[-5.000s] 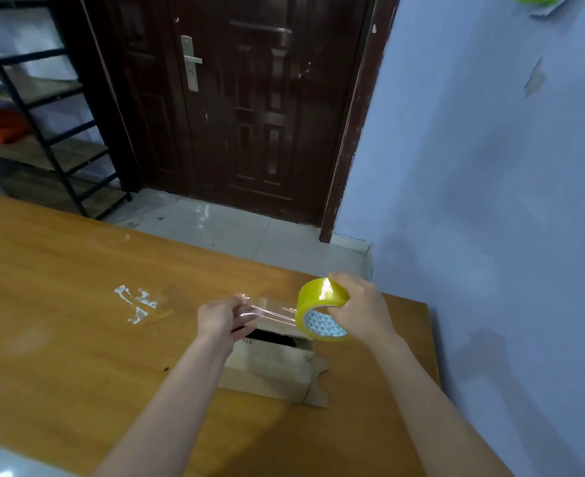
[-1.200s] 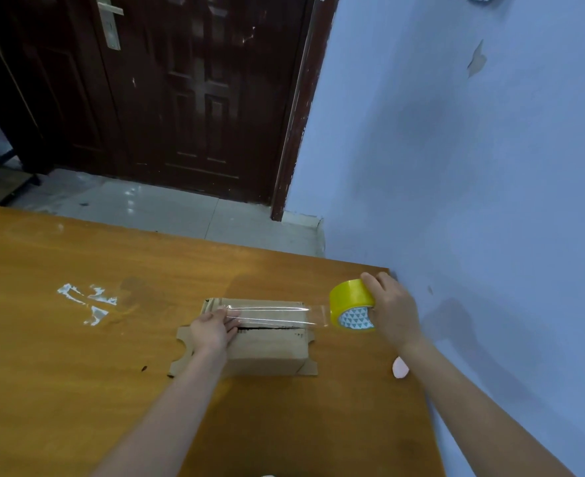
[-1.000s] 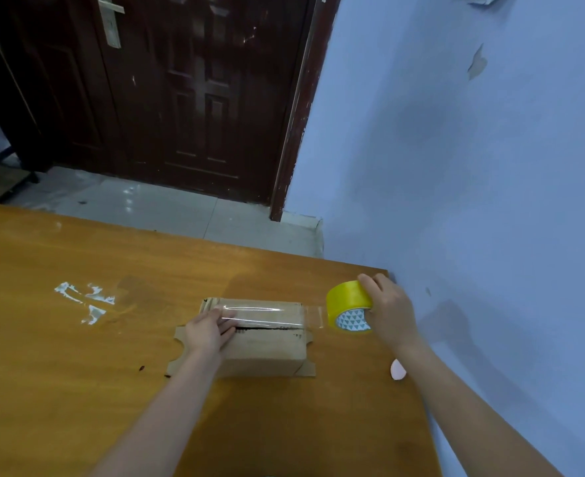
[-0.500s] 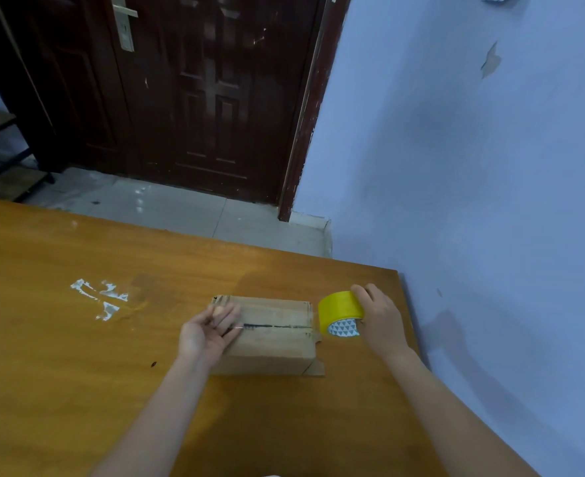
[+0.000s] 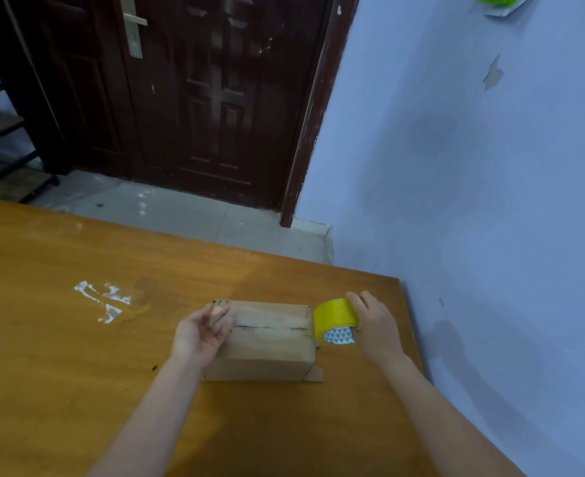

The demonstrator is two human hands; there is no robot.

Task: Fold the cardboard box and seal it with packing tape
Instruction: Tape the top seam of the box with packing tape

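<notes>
**Box closed on the table, tape roll at its right end**

I see one container here, the cardboard box (image 5: pixel 267 339), and its top flaps are folded shut, so I cannot tell what, if anything, is inside. It sits on the wooden table (image 5: pixel 60 373), toward the far right corner, near the blue wall (image 5: pixel 473 166).

The box is plain brown, longer left to right than front to back. A dark seam runs along the middle of the top where the two flaps meet. The surface over that seam has a faint sheen, but I cannot say for certain that tape lies on it. A small cardboard flap juts out flat on the table at the lower right corner.

My left hand (image 5: pixel 201 333) rests on the left end of the box, fingers loosely extended and laid against the top edge, not curled round anything. My right hand (image 5: pixel 375 325) grips the yellow tape roll (image 5: pixel 335 321), fingers wrapped over its outer face. The roll stands on edge, touching the right end of the box, its patterned white core facing me.

On the table to the left, well apart from the box, lie pale scraps of tape residue (image 5: pixel 103 299). Behind the table stands a dark wooden door (image 5: pixel 198 98).
</notes>
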